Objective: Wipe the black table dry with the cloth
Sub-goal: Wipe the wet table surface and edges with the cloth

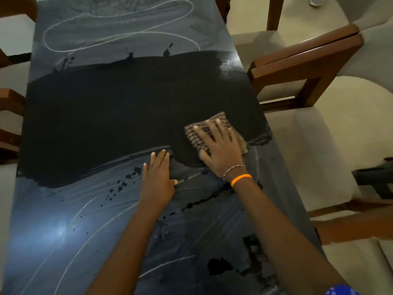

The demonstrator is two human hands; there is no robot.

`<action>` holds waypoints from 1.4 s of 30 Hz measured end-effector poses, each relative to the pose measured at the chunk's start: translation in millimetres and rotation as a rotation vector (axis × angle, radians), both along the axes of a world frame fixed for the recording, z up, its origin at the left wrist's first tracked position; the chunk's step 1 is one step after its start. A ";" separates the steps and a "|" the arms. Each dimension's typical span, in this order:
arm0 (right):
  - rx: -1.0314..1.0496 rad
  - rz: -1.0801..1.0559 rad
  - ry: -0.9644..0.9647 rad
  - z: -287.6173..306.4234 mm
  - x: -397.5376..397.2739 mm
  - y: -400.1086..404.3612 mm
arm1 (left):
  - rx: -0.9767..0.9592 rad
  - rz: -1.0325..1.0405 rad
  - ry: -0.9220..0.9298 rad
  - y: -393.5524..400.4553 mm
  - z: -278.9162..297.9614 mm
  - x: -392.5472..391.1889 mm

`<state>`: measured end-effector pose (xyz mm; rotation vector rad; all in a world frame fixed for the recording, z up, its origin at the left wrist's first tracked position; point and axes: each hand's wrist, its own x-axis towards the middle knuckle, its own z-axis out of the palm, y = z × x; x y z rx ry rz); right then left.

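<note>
The black table (pixel 102 116) runs away from me, with a matte dark band across its middle and shiny, streaked film at the far end and the near end. A folded striped brown cloth (pixel 196 133) lies near the table's right edge. My right hand (pixel 221 150) presses flat on it with fingers spread, covering most of it. My left hand (pixel 158 177) rests flat on the tabletop just left of the cloth, fingers together, holding nothing. Dark droplet-shaped patches dot the shiny film around my left hand.
Wooden chairs with pale cushions stand along the right side (pixel 306 67), and parts of others show at the left edge (pixel 10 124). A dark object (pixel 374 177) sits at the far right. A bright light reflection (pixel 59 228) glares on the near left tabletop.
</note>
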<state>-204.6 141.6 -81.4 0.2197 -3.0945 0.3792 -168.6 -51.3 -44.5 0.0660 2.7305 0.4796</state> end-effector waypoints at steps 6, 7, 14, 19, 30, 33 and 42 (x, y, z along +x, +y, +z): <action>0.009 -0.410 -0.020 2.0 18.1 81.2 | 0.005 0.004 0.003 0.5 -0.2 0.4; -0.002 -0.484 -0.027 0.8 23.0 77.4 | 0.011 0.005 0.014 0.1 -0.3 1.3; 0.034 -0.488 -0.051 0.4 34.2 -17.2 | 0.120 0.060 0.113 -24.6 -2.1 24.6; 0.020 -0.299 -0.072 2.0 29.2 -127.9 | 0.142 0.186 0.139 -94.6 -0.6 40.2; -0.050 0.394 -0.120 3.2 36.2 -413.5 | 0.199 0.594 0.161 -294.9 -0.2 72.4; 0.074 0.553 -0.063 2.2 1.2 -433.0 | 0.272 0.600 0.110 -331.1 -8.0 79.0; 0.110 0.335 -0.118 8.1 -110.1 -465.2 | 0.542 0.660 0.083 -358.2 -8.4 91.8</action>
